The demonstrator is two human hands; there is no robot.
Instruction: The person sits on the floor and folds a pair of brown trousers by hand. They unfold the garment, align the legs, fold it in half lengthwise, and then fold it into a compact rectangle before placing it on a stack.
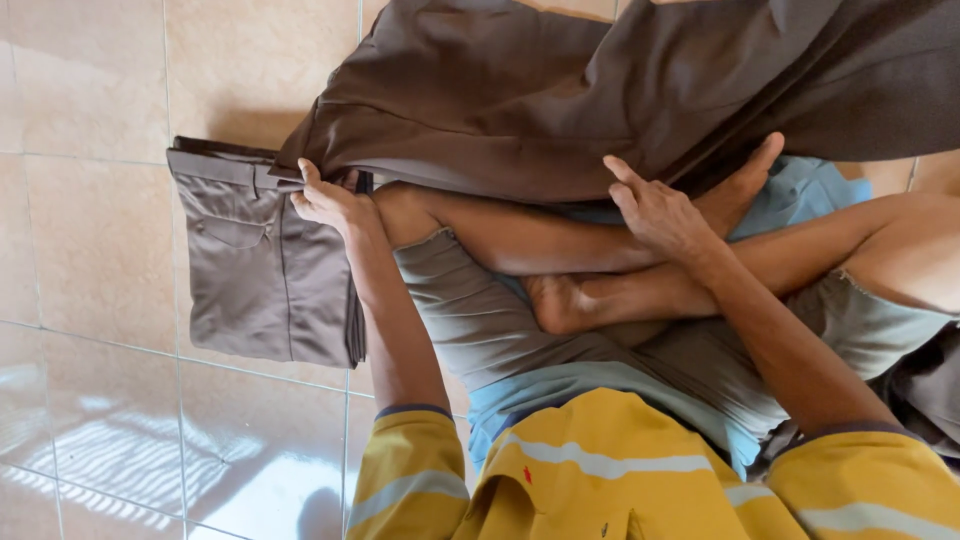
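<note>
I sit cross-legged on a tiled floor with a large dark brown garment (560, 90) spread over my knees and the floor ahead. My left hand (325, 200) pinches the lower left edge of this brown garment, fingers closed on the fabric. My right hand (660, 210) rests with fingers spread on the garment's lower edge, above my crossed legs. A folded grey-brown pair of trousers (265, 260) lies on the tiles left of my left hand, its back pocket showing.
Glossy beige floor tiles (90, 200) stretch to the left and front. A light blue cloth (800, 195) lies under my legs on the right. My yellow striped sleeves fill the bottom of the view.
</note>
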